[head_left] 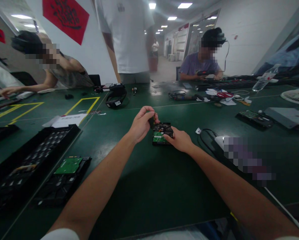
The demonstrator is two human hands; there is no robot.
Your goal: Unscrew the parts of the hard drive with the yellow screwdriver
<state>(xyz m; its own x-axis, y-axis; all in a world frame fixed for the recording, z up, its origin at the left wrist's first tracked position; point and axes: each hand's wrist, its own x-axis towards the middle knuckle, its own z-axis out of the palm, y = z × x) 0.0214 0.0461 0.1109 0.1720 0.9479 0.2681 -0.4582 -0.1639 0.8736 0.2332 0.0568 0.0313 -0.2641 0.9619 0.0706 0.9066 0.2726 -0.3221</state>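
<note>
A hard drive [162,137] lies on the green table in front of me, its green circuit board facing up beside a black casing. My right hand [180,138] grips its right side, with the thumb over the board and the fingers along the edge. My left hand [143,124] is raised at the drive's far left corner. Its thumb and fingers are pinched together, and what they hold is too small and dark to make out. Two more hard drives [68,165] lie in front of my left forearm, close together, one with its green board up.
A long black tray [36,160] with compartments stands at the left. At the right are another hard drive [254,119], a grey box [289,117], a cable [206,131] and a plastic bottle [266,78]. A black headset [116,95] sits farther back. Several people are around the table.
</note>
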